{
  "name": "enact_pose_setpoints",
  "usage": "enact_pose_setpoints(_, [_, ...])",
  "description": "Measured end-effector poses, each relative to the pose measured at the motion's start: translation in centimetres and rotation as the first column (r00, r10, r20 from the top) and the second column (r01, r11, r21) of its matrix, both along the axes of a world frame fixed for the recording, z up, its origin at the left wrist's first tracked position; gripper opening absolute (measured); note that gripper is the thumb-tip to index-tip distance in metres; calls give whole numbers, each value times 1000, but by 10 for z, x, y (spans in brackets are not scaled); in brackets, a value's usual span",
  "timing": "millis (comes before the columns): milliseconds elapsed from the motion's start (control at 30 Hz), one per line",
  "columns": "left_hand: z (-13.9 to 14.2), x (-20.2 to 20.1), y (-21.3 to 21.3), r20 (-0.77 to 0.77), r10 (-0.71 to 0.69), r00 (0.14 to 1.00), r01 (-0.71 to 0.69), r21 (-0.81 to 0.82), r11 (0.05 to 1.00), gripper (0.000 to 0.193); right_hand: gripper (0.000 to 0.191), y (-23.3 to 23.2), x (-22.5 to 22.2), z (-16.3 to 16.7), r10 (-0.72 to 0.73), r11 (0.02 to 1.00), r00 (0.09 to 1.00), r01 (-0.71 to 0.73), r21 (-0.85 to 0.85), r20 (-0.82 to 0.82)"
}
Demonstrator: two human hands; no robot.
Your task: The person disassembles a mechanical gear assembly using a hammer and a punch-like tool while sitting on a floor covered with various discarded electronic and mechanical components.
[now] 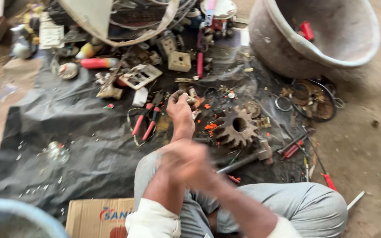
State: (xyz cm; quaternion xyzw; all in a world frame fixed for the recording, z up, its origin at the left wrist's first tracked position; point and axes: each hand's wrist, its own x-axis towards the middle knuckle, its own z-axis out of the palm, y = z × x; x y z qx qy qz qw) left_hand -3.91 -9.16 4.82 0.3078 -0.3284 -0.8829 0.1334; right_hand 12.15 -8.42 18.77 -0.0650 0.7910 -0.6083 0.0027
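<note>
The left hand [179, 109] reaches out over the black plastic sheet [67, 128] on the floor, its grip closed round a small dark metal part [192, 99] held just above the red-handled pliers [148, 121] and beside the rusty toothed gear [235, 128]. The right hand [186, 163] sits nearer the knees and is too blurred by motion to tell whether its grip is open or closed (or holding anything). In my judgement the step goes best with the small part pinched firmly and kept low over the sheet, clear of the loose scraps and orange fragments, so a slip does not lose it in the clutter.
</note>
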Motion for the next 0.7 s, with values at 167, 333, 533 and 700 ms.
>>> enact_pose_setpoints(167, [-4, 5, 23, 21, -155, 988, 155, -25, 988, 21, 24, 189, -109, -11, -53, 859, 993, 97, 503, -102])
enact_pose_setpoints(333, [-21, 0, 22, 24, -178, 984, 179, -54, 982, 21, 27, 319, -172, -61, -195, 632, 966, 254, 732, -168])
enact_pose_setpoints(533, [-38, 12, 14, 64, -280, 958, 287, -225, 931, 25, 43, 336, -160, -118, -151, 388, 981, -57, 920, 125])
enact_pose_setpoints(700, [-45, 24, 26, 204, -369, 907, 421, -441, 793, 31, 39, 341, -156, -146, -192, 406, 978, 4, 914, 81])
